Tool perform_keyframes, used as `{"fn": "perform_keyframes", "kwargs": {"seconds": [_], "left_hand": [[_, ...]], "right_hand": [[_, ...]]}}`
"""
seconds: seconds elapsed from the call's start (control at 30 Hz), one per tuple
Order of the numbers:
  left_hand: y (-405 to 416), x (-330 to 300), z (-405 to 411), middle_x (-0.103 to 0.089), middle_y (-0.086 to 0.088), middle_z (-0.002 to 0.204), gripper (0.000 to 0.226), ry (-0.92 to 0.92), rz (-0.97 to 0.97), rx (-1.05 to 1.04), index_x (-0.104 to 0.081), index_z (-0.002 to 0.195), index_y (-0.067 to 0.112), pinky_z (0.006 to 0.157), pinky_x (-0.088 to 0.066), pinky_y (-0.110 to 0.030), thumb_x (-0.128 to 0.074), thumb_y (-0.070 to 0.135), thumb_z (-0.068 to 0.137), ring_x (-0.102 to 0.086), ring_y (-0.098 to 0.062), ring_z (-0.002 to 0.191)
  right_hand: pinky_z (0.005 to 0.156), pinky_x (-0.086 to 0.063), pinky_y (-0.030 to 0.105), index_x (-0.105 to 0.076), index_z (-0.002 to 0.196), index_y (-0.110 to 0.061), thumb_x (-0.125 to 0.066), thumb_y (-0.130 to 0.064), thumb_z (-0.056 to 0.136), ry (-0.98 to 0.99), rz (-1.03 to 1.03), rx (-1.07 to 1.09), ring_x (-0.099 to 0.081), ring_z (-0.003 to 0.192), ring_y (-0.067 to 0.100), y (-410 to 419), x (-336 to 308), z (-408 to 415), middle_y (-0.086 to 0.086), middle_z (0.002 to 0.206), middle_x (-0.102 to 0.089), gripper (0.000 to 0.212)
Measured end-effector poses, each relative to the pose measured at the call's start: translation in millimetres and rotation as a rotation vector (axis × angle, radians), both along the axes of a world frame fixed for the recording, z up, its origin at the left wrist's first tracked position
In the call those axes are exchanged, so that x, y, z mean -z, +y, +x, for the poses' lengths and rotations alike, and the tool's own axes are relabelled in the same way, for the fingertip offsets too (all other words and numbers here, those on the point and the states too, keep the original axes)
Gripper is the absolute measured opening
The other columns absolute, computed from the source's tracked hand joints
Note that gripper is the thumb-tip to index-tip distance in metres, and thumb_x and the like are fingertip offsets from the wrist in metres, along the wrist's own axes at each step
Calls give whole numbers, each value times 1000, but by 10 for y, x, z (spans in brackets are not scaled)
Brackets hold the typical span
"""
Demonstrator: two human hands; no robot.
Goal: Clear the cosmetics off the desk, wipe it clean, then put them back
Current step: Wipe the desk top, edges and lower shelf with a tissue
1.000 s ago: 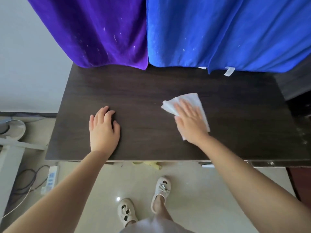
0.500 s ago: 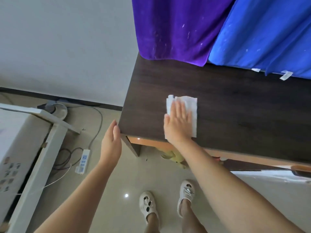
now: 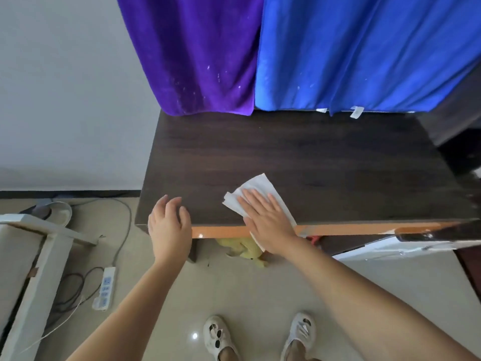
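The dark wooden desk (image 3: 299,162) carries no cosmetics in this view. A white paper wipe (image 3: 256,186) lies at the desk's front edge, partly hanging over it. My right hand (image 3: 268,220) presses flat on the wipe, fingers spread. My left hand (image 3: 169,225) rests at the desk's front left corner, fingers loosely curled over the edge, holding nothing.
Purple cloth (image 3: 197,56) and blue cloth (image 3: 364,53) hang behind the desk. A yellow object (image 3: 244,248) lies on the floor under the desk. A white power strip (image 3: 104,287) with cables lies at left beside a white frame (image 3: 39,269). My feet stand below.
The wipe and my right hand slid toward the front edge of the desk. My left hand came back from off the left side onto the front left corner. The view swung right.
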State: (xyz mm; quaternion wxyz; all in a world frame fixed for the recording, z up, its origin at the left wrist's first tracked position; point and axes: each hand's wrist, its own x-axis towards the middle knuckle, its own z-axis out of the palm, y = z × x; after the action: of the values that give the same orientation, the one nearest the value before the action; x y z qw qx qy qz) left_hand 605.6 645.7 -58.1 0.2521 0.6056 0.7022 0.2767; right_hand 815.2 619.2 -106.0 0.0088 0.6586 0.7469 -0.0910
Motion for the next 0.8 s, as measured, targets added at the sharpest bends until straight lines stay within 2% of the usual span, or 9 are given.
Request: {"fn": "perform_keyframes", "kwargs": {"seconds": [0.07, 0.2, 0.33, 0.4, 0.47, 0.53, 0.6, 0.67, 0.8], "left_hand": [[-70, 47, 434, -49, -13, 132, 27, 86, 36, 194, -58, 114, 7, 106, -28, -44, -43, 16, 93, -41, -31, 121], [-322, 119, 1404, -49, -11, 132, 33, 202, 5, 499, -57, 119, 8, 109, -24, -43, -40, 22, 94, -41, -29, 124], [-654, 157, 2375, -43, -11, 140, 51, 376, -10, 640, -53, 125, 11, 112, -14, -45, -27, 33, 87, -34, -28, 132], [-820, 154, 2855, -42, -12, 141, 48, 407, -7, 665, -53, 125, 11, 112, -13, -46, -28, 31, 89, -33, -28, 133], [-994, 125, 3335, -45, -13, 138, 53, 406, 9, 707, -55, 122, 10, 112, -17, -49, -23, 34, 89, -36, -29, 130], [-1169, 61, 3804, -46, -12, 136, 67, 384, 25, 771, -55, 122, 11, 111, -16, -48, -11, 41, 82, -38, -28, 129], [-1320, -29, 4242, -44, -8, 139, 58, 358, 15, 830, -52, 125, 13, 113, -13, -42, -15, 38, 88, -34, -24, 131], [-1434, -89, 4640, -40, -5, 142, 40, 321, 15, 885, -47, 130, 15, 113, -14, -36, -29, 28, 97, -31, -22, 132], [-1607, -82, 5274, -41, -3, 140, 41, 246, 17, 984, -46, 130, 15, 108, -25, -32, -28, 29, 96, -33, -21, 130]], "right_hand": [[111, -2, 33, -30, 141, -21, -3, -37, 98, 9, -66, 112, -33, 137, 17, -242, -32, 557, -1, 148, -38, 53], [112, 2, 31, -25, 143, -20, -20, -32, 95, 24, -33, 255, -21, 141, 16, -701, -16, 1573, 1, 150, -34, 50], [116, -1, 33, -25, 145, -20, -10, -37, 92, 79, -1, 361, -12, 143, 13, -1087, -50, 2522, -1, 153, -27, 58], [118, -14, 38, -22, 146, -20, -6, -37, 91, 165, 8, 418, -13, 144, 14, -1268, -123, 3013, -4, 156, -19, 59], [101, -38, 36, -30, 143, -17, -20, -27, 98, 274, 10, 515, -33, 135, 20, -1470, -277, 3465, -3, 151, -32, 47], [80, -41, 30, -47, 127, -9, -28, -21, 99, 360, -10, 665, -53, 109, 26, -1680, -466, 3876, 5, 125, -54, 36], [70, -38, 30, -57, 101, -2, -30, -20, 98, 387, -35, 780, -54, 85, 26, -1884, -608, 4249, 11, 94, -59, 32], [69, -35, 30, -57, 89, -1, -31, -18, 98, 442, -56, 871, -50, 79, 24, -2100, -733, 4562, 10, 84, -56, 32], [70, -32, 29, -48, 74, -6, -31, -16, 97, 557, -44, 1040, -47, 81, 25, -2422, -768, 5109, 12, 83, -51, 30]]}}
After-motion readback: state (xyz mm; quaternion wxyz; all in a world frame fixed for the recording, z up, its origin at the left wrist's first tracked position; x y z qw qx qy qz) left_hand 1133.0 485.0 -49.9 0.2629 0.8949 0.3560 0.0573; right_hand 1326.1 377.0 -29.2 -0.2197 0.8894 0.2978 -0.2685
